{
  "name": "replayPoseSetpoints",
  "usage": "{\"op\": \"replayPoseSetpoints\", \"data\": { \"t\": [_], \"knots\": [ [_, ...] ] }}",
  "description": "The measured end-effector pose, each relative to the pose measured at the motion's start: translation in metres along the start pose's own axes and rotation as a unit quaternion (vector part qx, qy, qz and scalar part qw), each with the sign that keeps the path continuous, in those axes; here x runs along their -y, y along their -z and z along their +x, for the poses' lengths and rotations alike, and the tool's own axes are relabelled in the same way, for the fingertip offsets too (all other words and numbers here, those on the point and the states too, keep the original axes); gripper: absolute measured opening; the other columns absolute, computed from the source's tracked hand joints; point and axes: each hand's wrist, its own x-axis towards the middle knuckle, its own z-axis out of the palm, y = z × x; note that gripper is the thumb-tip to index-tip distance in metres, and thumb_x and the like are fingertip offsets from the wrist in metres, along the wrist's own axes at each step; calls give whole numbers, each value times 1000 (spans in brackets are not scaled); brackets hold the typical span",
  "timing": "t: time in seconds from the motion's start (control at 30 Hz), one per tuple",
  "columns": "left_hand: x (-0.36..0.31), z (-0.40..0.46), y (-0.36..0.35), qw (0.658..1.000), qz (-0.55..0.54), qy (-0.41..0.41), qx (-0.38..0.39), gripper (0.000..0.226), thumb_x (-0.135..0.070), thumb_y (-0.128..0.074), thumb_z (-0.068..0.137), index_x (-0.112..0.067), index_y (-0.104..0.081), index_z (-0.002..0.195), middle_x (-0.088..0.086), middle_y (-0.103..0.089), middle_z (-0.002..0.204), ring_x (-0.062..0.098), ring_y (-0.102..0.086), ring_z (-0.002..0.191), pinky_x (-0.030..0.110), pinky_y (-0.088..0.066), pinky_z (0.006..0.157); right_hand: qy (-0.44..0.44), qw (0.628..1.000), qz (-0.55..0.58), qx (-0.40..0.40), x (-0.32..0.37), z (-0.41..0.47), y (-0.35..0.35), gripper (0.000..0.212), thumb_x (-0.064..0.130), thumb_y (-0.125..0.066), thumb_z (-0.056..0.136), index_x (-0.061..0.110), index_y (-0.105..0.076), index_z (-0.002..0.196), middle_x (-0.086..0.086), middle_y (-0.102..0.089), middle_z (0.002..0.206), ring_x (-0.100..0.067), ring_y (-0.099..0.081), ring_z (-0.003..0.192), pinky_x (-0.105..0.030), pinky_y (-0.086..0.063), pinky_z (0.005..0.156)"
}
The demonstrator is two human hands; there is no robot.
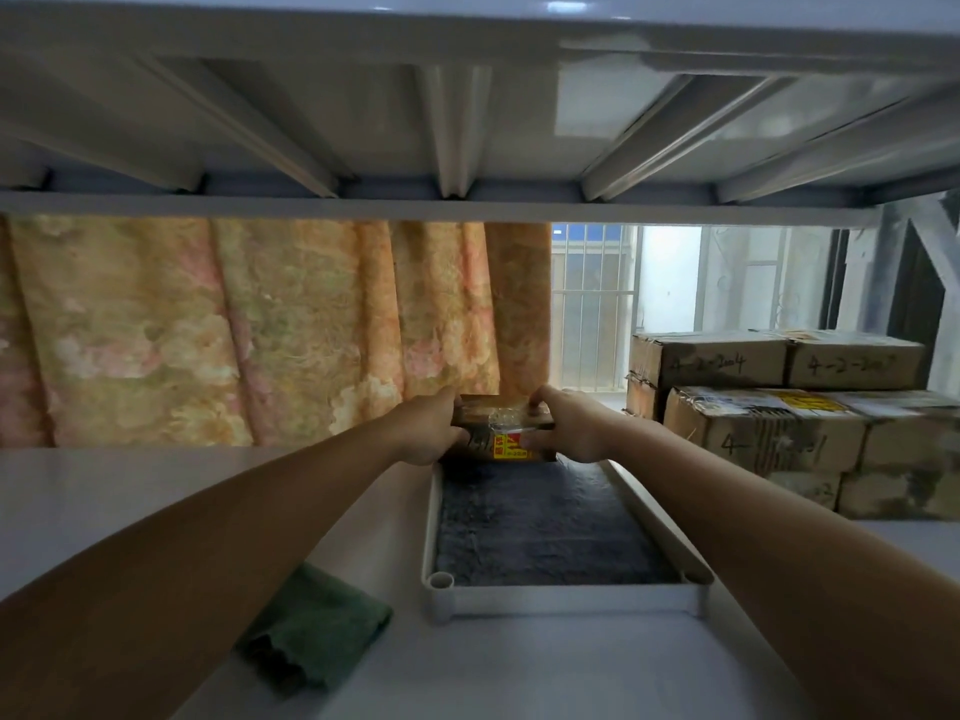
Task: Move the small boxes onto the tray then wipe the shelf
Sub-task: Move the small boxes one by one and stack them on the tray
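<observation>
Nearest the camera, a folded green cloth lies on the white shelf, partly under the left forearm and just left of the tray's near corner. Beside it sits a white tray with a raised rim and tube-like corner sockets; a dark grey fuzzy mat lines its floor. The tray runs lengthwise away from the viewer.

Both bare arms reach forward along the tray's two sides. At its far end, the left hand and the right hand grip a small cardboard box between them, fingers curled over its top edge and thumbs on its near face. The box carries clear tape and a yellow-and-red label, and sits at the tray's far edge; whether it rests on the mat or is held just above cannot be told.

To the right, further back on the shelf, a stack of taped cardboard boxes with handwritten numbers stands well apart from the tray. Behind everything hangs a floral orange curtain, with a barred window to its right. The ribbed underside of the upper shelf spans overhead.
</observation>
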Motion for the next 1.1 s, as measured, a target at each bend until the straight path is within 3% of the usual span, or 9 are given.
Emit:
{"op": "replayPoseSetpoints", "data": {
  "t": [0.13, 0.43, 0.6, 0.7, 0.87, 1.03, 1.1],
  "knots": [
    [4, -2, -3, 1000, -14, -7, -1, 48, -34, -62, 94, -18, -38, 132, 2, -55, 104, 15, -54, 88, 30, -40, 67, 1, 1000, -10, 2, -1, -3, -1, 59, 45, -70, 84, 19, -43, 129, 0, -51, 109, -19, -50, 94, -31, -39, 74],
    [-1, 1, -10, 999, -30, -2, -19, 48, -38, -61, 93, -20, -39, 132, 4, -56, 116, 19, -55, 99, 33, -45, 81, -13, 999, 12, 40, -7, -3, 4, 55, 40, -65, 89, 21, -40, 134, 2, -49, 109, -15, -52, 91, -28, -39, 71],
    [0, 2, -9, 1000, -15, -9, -25, 46, -40, -61, 93, -21, -42, 130, 4, -58, 115, 18, -55, 96, 31, -42, 73, -16, 999, 8, 31, -10, -5, -2, 55, 42, -63, 90, 23, -38, 135, 3, -46, 108, -5, -48, 78, -25, -39, 65],
    [2, 1, -7, 999, -17, -10, -35, 47, -43, -60, 93, -21, -43, 131, 3, -57, 116, 17, -55, 96, 29, -40, 71, -16, 999, 10, 31, -8, -5, -1, 52, 42, -59, 92, 23, -38, 136, 3, -46, 109, -5, -48, 81, -22, -38, 64],
    [1, 0, -4, 999, -11, -28, -42, 46, -49, -58, 92, -23, -46, 128, 0, -57, 115, 17, -54, 98, 30, -41, 72, -17, 999, 3, 35, -5, -7, 4, 48, 34, -54, 96, 19, -35, 138, -4, -47, 115, -18, -50, 95, -30, -38, 80],
    [0, -4, -3, 998, -11, -50, -28, 37, -51, -56, 93, -26, -46, 118, -4, -55, 104, 10, -52, 87, 27, -37, 65, -31, 996, 50, 65, -7, -12, 10, 45, 31, -54, 97, 17, -36, 136, 3, -51, 105, -11, -53, 89, -25, -42, 71],
    [1, -6, -3, 998, -15, -54, -17, 37, -50, -58, 92, -27, -46, 117, -3, -56, 106, 9, -52, 88, 27, -38, 65, -31, 996, 49, 66, -8, -15, 12, 50, 33, -58, 95, 19, -36, 137, 3, -50, 110, -10, -51, 89, -23, -40, 69]
  ]
}}
